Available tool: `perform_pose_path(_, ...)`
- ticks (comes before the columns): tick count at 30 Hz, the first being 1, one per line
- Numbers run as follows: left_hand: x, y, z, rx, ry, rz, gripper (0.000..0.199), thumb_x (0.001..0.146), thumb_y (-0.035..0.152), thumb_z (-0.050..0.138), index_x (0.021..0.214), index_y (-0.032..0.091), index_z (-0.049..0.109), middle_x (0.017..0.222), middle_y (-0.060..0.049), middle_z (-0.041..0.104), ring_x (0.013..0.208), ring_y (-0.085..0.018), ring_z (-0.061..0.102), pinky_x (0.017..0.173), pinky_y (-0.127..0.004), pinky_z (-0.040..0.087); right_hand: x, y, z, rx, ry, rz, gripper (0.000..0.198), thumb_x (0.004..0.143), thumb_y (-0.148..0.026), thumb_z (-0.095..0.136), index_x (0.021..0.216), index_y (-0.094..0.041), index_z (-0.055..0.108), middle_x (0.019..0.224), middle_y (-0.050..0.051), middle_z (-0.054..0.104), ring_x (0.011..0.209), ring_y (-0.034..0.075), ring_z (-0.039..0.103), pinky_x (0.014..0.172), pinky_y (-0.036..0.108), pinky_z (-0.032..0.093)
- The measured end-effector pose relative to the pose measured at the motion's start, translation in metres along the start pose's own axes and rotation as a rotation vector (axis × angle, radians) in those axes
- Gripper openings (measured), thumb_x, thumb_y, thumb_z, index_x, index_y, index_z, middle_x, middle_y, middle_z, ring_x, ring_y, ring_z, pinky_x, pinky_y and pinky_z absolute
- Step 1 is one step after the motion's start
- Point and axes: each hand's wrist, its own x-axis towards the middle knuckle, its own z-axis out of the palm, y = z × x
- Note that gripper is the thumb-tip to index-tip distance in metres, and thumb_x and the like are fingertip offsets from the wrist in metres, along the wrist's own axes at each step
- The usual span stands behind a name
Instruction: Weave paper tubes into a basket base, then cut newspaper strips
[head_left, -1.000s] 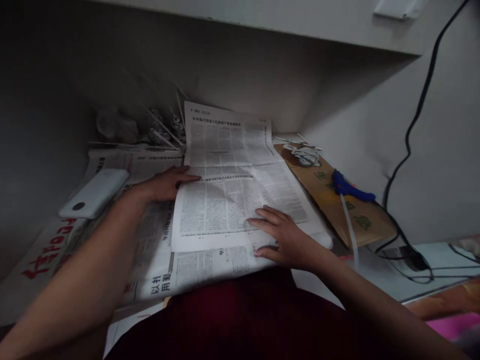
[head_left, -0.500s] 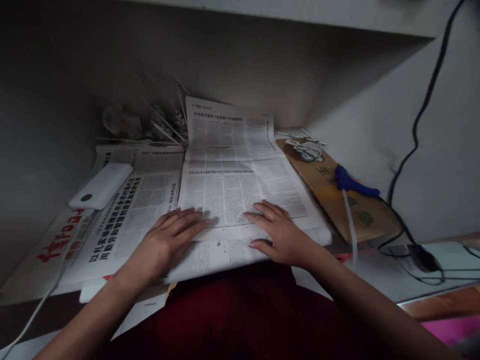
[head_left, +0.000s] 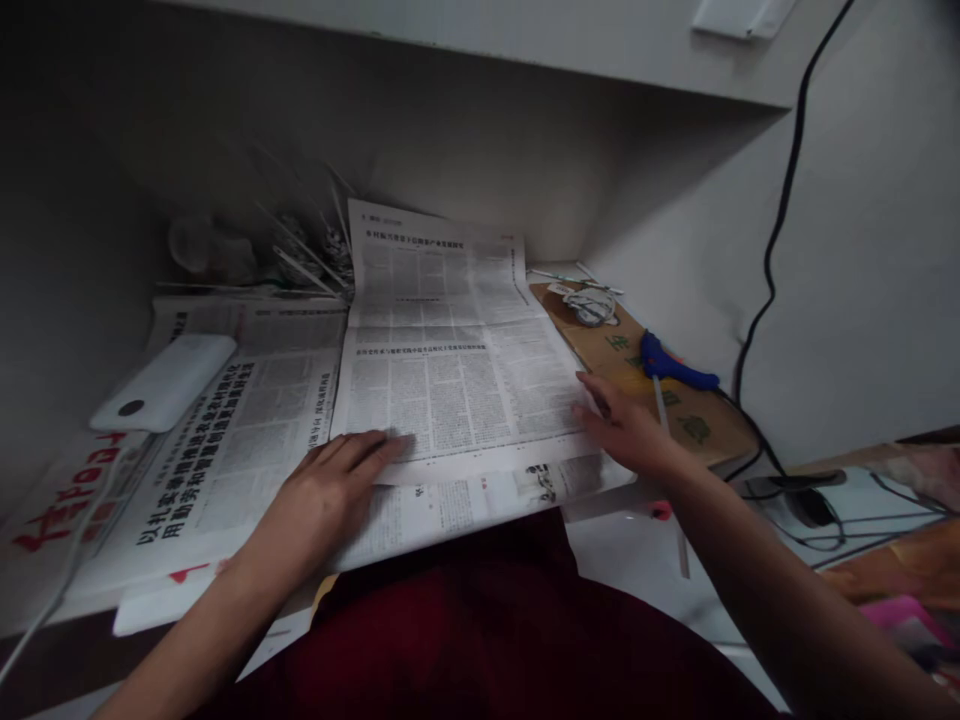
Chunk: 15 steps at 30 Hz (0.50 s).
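A newspaper sheet (head_left: 450, 390) lies in front of me, its far end propped up against the back wall. My left hand (head_left: 337, 495) rests flat on the sheet's lower left part, fingers stretched out. At the sheet's right edge is my right hand (head_left: 626, 425), fingers apart, with the thumb and index finger by the margin; whether it touches the paper I cannot tell. Under the near edge another printed page (head_left: 465, 510) shows. More newspaper (head_left: 247, 430) with large headlines spreads out on the left.
A white power bank-like device (head_left: 169, 380) with a cable sits on the left newspaper. Thin paper sticks (head_left: 300, 265) and a plastic bag (head_left: 210, 250) are at the back left. On the right lie brown cardboard (head_left: 690, 425), a wire-like coil (head_left: 592, 305) and a blue glue gun (head_left: 679, 365).
My right hand has moved right, from the middle of the sheet to its right edge. My left hand stays on the lower left. The view has turned to the right.
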Motion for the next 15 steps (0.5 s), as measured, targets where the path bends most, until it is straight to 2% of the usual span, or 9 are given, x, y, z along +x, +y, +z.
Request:
perform_pose_path(2, 0.003, 0.005, -0.001, 0.041, -0.037, -0.02, 0.067, 0.084, 0.004, 0.046, 0.146, 0.028, 0.047, 0.141, -0.011, 0.056, 0.118, -0.028, 0.059, 0.096, -0.049, 0.053, 0.003, -0.007, 0.001, -0.013, -0.021, 0.04, 0.059, 0.088, -0.041, 0.056, 0.143, -0.02, 0.047, 0.137, 0.016, 0.06, 0.127, 0.032, 0.057, 0.104, 0.052, 0.047)
perform_pose_path(6, 0.005, 0.009, 0.002, 0.101, -0.052, -0.013, 0.062, 0.083, 0.003, 0.046, 0.138, 0.03, 0.057, 0.145, -0.01, 0.053, 0.116, -0.031, 0.059, 0.096, -0.053, 0.051, 0.021, -0.017, -0.002, -0.039, 0.004, 0.093, 0.061, 0.086, -0.041, 0.059, 0.142, -0.02, 0.049, 0.139, 0.016, 0.058, 0.126, 0.034, 0.057, 0.102, 0.053, 0.049)
perform_pose_path(12, 0.014, 0.018, 0.003, 0.124, 0.011, -0.018, 0.067, 0.081, -0.002, 0.042, 0.141, 0.027, 0.053, 0.143, -0.013, 0.055, 0.124, -0.031, 0.056, 0.103, -0.057, 0.047, 0.05, -0.005, 0.001, -0.031, 0.067, 0.07, 0.052, 0.086, -0.041, 0.059, 0.136, -0.024, 0.055, 0.132, 0.012, 0.064, 0.113, 0.031, 0.064, 0.097, 0.05, 0.051)
perform_pose_path(15, 0.022, 0.027, 0.003, 0.095, -0.01, -0.007, 0.067, 0.082, -0.003, 0.042, 0.142, 0.025, 0.051, 0.148, -0.012, 0.051, 0.131, -0.031, 0.052, 0.106, -0.055, 0.046, 0.056, 0.001, 0.004, -0.081, 0.106, 0.042, 0.052, 0.085, -0.042, 0.059, 0.134, -0.024, 0.057, 0.126, 0.012, 0.066, 0.109, 0.031, 0.065, 0.094, 0.051, 0.052)
